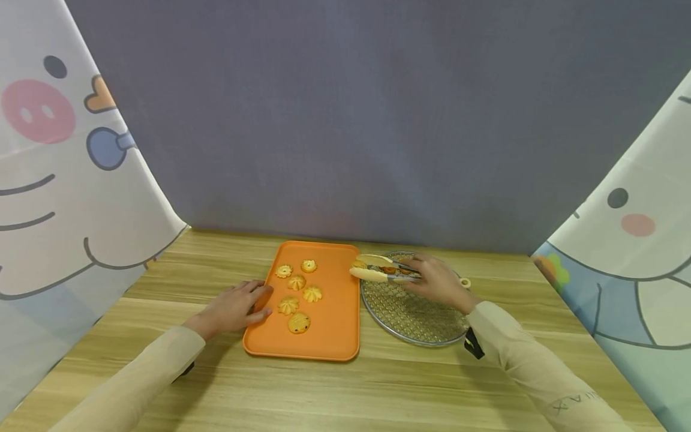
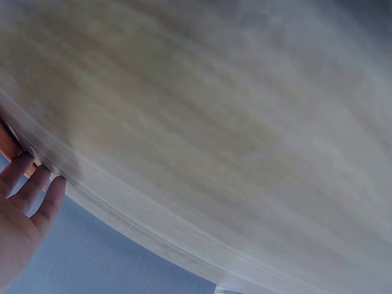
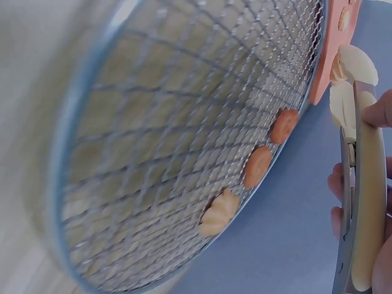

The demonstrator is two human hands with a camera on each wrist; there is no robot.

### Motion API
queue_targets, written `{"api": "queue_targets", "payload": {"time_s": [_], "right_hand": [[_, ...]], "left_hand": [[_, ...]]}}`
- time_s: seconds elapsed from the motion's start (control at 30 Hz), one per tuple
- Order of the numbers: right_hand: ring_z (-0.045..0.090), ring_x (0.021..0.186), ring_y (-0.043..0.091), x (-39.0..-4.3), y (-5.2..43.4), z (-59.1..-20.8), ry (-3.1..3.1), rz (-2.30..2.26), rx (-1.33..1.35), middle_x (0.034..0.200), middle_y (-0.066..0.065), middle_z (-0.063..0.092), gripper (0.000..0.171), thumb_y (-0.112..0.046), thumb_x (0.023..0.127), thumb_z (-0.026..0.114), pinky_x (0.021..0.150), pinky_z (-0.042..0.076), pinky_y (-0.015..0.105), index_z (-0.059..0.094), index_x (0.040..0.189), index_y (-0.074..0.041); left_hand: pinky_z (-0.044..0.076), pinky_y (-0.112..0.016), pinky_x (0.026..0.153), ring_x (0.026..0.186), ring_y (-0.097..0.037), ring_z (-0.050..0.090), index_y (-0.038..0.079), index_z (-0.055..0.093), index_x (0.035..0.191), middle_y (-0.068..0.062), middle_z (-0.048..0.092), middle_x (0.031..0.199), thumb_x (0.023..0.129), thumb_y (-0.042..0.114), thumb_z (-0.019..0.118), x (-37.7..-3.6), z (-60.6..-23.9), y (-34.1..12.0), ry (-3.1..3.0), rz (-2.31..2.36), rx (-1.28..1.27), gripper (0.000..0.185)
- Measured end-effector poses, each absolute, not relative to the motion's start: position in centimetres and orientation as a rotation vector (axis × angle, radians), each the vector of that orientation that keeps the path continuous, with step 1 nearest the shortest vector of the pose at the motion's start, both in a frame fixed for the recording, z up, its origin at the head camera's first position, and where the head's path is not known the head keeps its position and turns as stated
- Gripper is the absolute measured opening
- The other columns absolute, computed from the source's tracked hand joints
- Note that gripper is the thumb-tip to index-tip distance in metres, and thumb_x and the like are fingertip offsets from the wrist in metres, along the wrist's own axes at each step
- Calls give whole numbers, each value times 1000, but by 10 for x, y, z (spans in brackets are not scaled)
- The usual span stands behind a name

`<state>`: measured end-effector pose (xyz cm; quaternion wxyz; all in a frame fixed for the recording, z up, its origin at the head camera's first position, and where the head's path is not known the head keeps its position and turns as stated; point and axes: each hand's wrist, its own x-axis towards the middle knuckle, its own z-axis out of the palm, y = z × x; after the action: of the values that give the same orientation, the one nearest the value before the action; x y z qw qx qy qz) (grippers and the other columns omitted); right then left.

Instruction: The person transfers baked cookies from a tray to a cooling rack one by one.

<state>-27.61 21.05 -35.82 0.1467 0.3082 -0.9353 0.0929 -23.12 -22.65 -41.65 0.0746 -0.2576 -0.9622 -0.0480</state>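
**Tongs poised over the tray's edge**

At our far left, the left hand (image 1: pixel 233 309) lies flat on the pale wooden table (image 1: pixel 345 390), fingers straight and holding nothing; their tips touch the near left rim of the rectangular orange plastic tray (image 1: pixel 335 336). Just beyond those fingertips, six small golden flower-shaped cookies (image 1: pixel 296 282) sit scattered on the tray's left half.

Further right, our right hand (image 1: pixel 439 282) has its fingers curled round the cream-tipped metal tongs (image 1: pixel 378 270), whose tips point left from the fingers and reach the tray's far right rim. The tips stand slightly apart with a small cookie between them. Beneath the hand rests the round silver wire-mesh rack (image 1: pixel 415 318), just beside the tray. In the right wrist view, two orange round cookies (image 3: pixel 271 146) and one pale flower-shaped cookie (image 3: pixel 219 211) lie on the mesh near its far rim, below the tongs.
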Motion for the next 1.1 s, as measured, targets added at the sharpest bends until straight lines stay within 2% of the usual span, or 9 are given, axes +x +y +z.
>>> {"api": "queue_targets", "payload": {"time_s": [0.07, 0.17, 0.23, 0.43, 0.7, 1.1], "right_hand": [[55, 69, 14, -273, 216, -360, -2682, 277, 880, 96, 10, 63, 48, -24, 75, 72, 58, 47, 30, 61, 117, -4], [60, 80, 21, -268, 224, -361, -2654, 272, 874, 100, 12, 63, 46, -23, 74, 72, 65, 52, 37, 62, 115, -3], [60, 79, 22, -265, 229, -361, -2641, 284, 876, 99, 12, 63, 44, -21, 74, 72, 63, 51, 37, 63, 113, -1], [49, 65, 9, -257, 242, -363, -2635, 297, 869, 89, 7, 61, 43, -19, 72, 72, 53, 43, 25, 64, 110, -1], [59, 74, 20, -250, 252, -369, -2633, 251, 855, 97, 13, 64, 43, -21, 70, 73, 60, 51, 33, 66, 108, -2], [54, 66, 10, -247, 261, -375, -2654, 255, 834, 97, 11, 63, 43, -18, 69, 74, 54, 47, 23, 65, 108, -1]], "left_hand": [[39, -58, 92, 118, -39, 47, 6, 52, 127, -19, 50, 129, 89, 45, 52, -231, -417, -227, -2886, -142, -772, 54], [40, -58, 92, 118, -39, 47, 6, 52, 127, -19, 50, 129, 89, 45, 53, -231, -416, -226, -2882, -141, -770, 54], [40, -57, 92, 118, -39, 47, 6, 53, 127, -19, 50, 129, 89, 44, 53, -230, -415, -226, -2880, -147, -770, 54], [40, -57, 92, 118, -39, 47, 6, 53, 126, -19, 51, 128, 89, 43, 54, -229, -413, -225, -2876, -150, -777, 53], [40, -57, 92, 118, -39, 48, 6, 53, 127, -20, 51, 128, 89, 44, 53, -230, -415, -226, -2875, -134, -778, 53], [40, -58, 91, 119, -39, 47, 6, 52, 128, -20, 50, 129, 89, 46, 52, -230, -415, -227, -2888, -133, -778, 55]]}}
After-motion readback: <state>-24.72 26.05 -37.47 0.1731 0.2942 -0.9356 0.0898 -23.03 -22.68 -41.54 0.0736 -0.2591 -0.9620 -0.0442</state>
